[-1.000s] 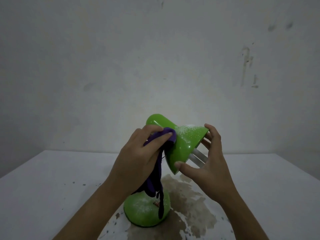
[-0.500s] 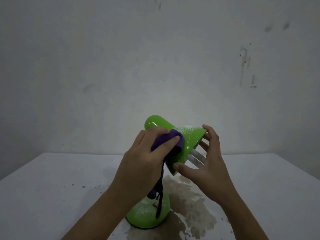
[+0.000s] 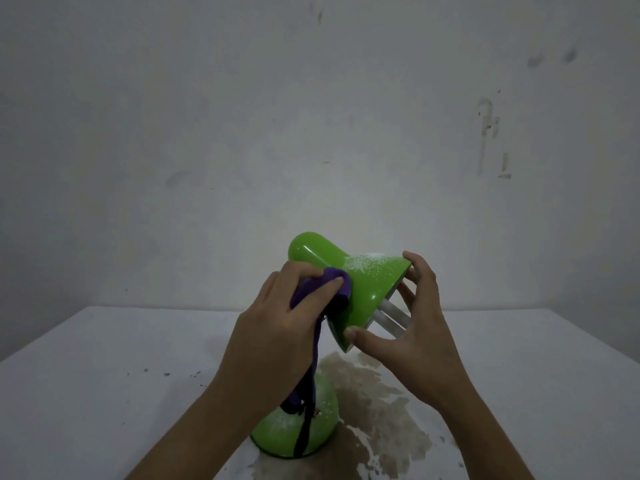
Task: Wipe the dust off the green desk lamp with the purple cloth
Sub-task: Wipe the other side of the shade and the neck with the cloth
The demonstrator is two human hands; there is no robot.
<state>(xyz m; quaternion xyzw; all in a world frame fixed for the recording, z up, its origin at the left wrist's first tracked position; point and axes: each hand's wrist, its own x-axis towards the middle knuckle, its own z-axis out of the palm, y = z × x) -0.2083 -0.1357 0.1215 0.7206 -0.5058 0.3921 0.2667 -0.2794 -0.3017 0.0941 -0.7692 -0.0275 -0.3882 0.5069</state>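
I'm looking into a bare, dim room, likely a plain home corner: a scuffed white wall (image 3: 311,116) is filling the upper frame, a stained white table (image 3: 104,375) below.

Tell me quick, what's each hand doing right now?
Left hand: grips the purple cloth against the green lamp shade.
Right hand: thumb and fingers hold the shade's rim.
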